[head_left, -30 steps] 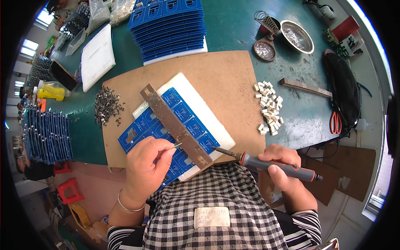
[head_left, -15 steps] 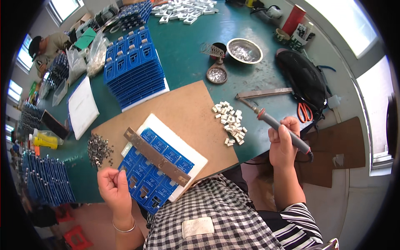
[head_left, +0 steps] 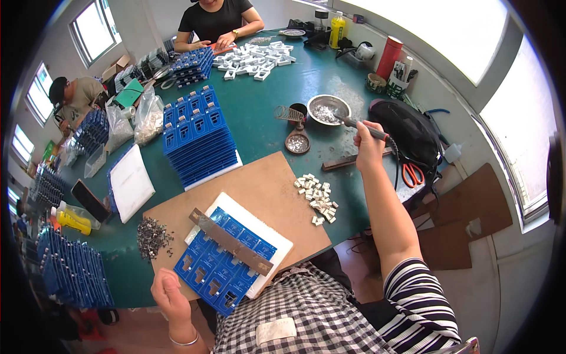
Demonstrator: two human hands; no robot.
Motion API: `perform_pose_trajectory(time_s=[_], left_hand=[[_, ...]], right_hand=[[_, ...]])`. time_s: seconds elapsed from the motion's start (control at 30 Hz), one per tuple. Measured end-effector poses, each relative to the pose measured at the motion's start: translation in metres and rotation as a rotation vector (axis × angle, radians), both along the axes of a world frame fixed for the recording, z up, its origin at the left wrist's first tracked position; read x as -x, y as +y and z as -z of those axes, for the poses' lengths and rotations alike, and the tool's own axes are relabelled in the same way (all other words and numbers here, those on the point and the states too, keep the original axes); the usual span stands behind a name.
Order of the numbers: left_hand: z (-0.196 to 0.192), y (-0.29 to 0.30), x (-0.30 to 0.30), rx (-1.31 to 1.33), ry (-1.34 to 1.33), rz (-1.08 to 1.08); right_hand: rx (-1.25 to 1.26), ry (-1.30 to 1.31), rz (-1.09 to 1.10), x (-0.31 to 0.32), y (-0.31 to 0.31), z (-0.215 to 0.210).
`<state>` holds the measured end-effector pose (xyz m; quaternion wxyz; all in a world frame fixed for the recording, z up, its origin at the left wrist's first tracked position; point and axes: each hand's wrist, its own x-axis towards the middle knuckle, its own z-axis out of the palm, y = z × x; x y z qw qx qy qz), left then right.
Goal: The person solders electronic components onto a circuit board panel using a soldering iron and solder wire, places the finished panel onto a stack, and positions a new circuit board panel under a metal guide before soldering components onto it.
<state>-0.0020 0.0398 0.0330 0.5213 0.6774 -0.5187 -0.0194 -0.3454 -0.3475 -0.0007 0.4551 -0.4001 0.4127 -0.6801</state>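
Note:
My right hand (head_left: 370, 150) is shut on a soldering iron (head_left: 367, 129), stretched out to the far right. The iron's tip reaches the rim of a metal bowl (head_left: 328, 109) that holds silvery bits. My left hand (head_left: 171, 295) is closed in a fist at the near edge of the brown board (head_left: 259, 183), beside a blue panel of small parts (head_left: 221, 268). I see nothing in that fist. The panel lies on a white tray (head_left: 268, 236), with a metal bar (head_left: 230, 241) laid slantwise across it.
Small white pieces (head_left: 317, 197) lie on the board's right corner, dark metal bits (head_left: 152, 236) at its left. A blue panel stack (head_left: 197, 138), round dish (head_left: 298, 143), black bag (head_left: 413, 133) and red-handled scissors (head_left: 413, 174) sit around. Two other people work at the far side.
My right hand has carried the soldering iron from the blue panel out to the metal bowl. My left hand has drawn back off the panel to the board's near edge.

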Motion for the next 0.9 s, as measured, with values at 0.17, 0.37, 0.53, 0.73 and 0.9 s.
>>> perform_pose_trajectory(time_s=[0.17,0.37,0.53,0.73,0.9], left_hand=[[0.013,0.021,-0.024,0.035,0.126,0.006],[0.024,0.031,-0.028,-0.003,0.286,0.014],[0.021,0.029,-0.021,-0.007,0.190,0.050],[0.033,0.067,-0.034,-0.175,0.204,-0.149],[0.038,0.099,-0.035,-0.442,0.789,-0.149]], right_hand=[[-0.070,-0.522,-0.015,0.020,0.027,0.030],[-0.251,-0.982,-0.014,0.026,0.069,0.051],[-0.218,-1.052,-0.051,0.023,0.076,0.055],[-0.305,-0.676,-0.241,0.004,0.131,0.025],[-0.106,0.339,-0.587,-0.066,0.188,-0.015]])
